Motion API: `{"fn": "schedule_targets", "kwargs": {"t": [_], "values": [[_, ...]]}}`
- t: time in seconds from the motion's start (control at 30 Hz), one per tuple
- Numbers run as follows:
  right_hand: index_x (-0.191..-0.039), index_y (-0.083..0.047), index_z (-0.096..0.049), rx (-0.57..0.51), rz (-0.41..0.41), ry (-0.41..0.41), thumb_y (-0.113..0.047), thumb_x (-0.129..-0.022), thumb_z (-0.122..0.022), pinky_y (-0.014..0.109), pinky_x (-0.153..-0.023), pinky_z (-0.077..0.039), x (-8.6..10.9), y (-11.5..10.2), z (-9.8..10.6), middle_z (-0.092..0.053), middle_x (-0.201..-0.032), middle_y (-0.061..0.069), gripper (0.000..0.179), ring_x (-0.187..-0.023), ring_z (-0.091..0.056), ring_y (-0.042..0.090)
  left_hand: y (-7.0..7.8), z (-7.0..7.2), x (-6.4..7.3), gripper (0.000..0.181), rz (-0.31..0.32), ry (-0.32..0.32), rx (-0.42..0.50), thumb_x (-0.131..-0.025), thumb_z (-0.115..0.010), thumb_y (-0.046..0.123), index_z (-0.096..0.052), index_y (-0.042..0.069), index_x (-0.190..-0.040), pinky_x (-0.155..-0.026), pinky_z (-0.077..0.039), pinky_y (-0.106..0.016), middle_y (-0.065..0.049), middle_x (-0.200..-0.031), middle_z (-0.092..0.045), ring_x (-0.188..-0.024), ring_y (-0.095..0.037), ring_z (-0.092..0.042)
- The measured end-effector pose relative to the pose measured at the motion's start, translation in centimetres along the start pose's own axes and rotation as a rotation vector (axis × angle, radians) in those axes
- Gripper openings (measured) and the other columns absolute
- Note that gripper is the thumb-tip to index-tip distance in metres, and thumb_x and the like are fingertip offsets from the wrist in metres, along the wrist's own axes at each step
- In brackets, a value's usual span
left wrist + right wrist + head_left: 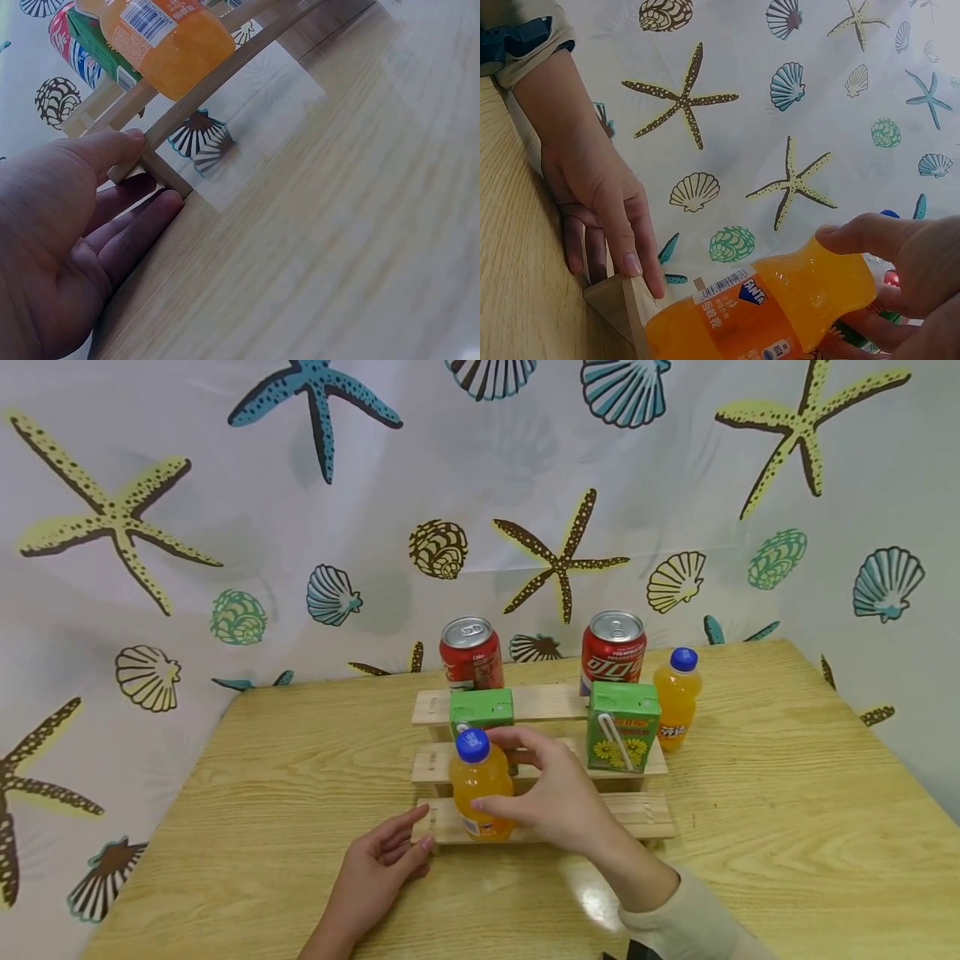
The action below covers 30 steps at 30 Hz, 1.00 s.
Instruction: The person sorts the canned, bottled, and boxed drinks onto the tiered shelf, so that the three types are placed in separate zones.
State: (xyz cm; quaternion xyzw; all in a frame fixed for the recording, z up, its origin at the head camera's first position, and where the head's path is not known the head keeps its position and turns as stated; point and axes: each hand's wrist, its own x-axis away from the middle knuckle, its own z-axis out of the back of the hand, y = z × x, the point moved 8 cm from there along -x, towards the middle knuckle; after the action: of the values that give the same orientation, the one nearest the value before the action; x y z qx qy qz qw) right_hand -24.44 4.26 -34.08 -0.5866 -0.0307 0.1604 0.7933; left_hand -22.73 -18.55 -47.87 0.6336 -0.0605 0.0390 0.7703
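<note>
My right hand (pixel 558 789) grips an orange Fanta bottle (pixel 480 789) with a blue cap, thumb on the near side and fingers behind. The bottle stands upright at the left of the lowest step of a wooden three-step rack (pixel 630 810). In the right wrist view, the bottle's label (pixel 739 311) shows clearly. My left hand (pixel 378 868) holds the left end of that lowest step. The left wrist view shows its thumb (pixel 112 146) on the plank and the fingers by the rack's leg (pixel 166 174). Behind the gripped bottle is a green drink carton (pixel 482 706), partly hidden.
Another green carton (pixel 622 727) with a straw stands on the middle step at right. Two red cola cans (pixel 471 656) (pixel 613 652) sit on the top step. A second orange bottle (pixel 677 697) stands right of the rack on the wooden table (pixel 300 760). A patterned cloth (pixel 375 510) hangs behind.
</note>
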Motion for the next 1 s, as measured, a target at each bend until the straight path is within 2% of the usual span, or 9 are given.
{"fn": "schedule_targets", "kwargs": {"t": [0.3,0.47,0.67,1.0], "values": [[-0.134,-0.015,-0.060,-0.059,-0.008,-0.072,-0.018,-0.077,-0.088,0.048,-0.098,-0.058,0.0,0.3,0.9,-0.062,-0.136,0.005,0.063,-0.124,-0.060,0.031,-0.2,-0.3,-0.4,0.045,0.004,-0.006,-0.010,-0.091,-0.074,0.011,-0.064,0.018,-0.135,-0.075,-0.065,-0.031,-0.014,-0.120,-0.072,-0.096,-0.020,-0.074],[-0.133,-0.013,-0.059,-0.097,-0.014,-0.115,-0.018,-0.079,-0.087,0.050,-0.105,-0.053,0.1,0.0,1.5,-0.061,-0.135,0.006,0.061,-0.125,-0.059,0.031,-0.3,-0.2,-0.3,0.045,0.007,0.005,-0.014,-0.090,-0.075,0.013,-0.064,0.017,-0.134,-0.076,-0.065,-0.030,-0.014,-0.122,-0.071,-0.097,-0.020,-0.074],[-0.135,-0.010,-0.058,-0.094,-0.010,-0.154,-0.016,-0.079,-0.087,0.052,-0.109,-0.049,0.2,-0.4,2.1,-0.062,-0.134,0.009,0.063,-0.125,-0.059,0.034,-0.3,-0.2,-0.3,0.045,0.009,0.003,-0.012,-0.091,-0.075,0.013,-0.064,0.017,-0.135,-0.076,-0.065,-0.030,-0.014,-0.121,-0.071,-0.097,-0.020,-0.074],[-0.137,-0.008,-0.056,-0.101,-0.021,-0.155,-0.015,-0.080,-0.086,0.052,-0.106,-0.052,0.5,-0.5,3.5,-0.061,-0.133,0.014,0.065,-0.123,-0.060,0.036,-0.3,-0.2,-0.2,0.044,0.021,0.006,-0.007,-0.092,-0.073,0.009,-0.063,0.015,-0.135,-0.077,-0.065,-0.031,-0.015,-0.125,-0.069,-0.098,-0.019,-0.074]]}}
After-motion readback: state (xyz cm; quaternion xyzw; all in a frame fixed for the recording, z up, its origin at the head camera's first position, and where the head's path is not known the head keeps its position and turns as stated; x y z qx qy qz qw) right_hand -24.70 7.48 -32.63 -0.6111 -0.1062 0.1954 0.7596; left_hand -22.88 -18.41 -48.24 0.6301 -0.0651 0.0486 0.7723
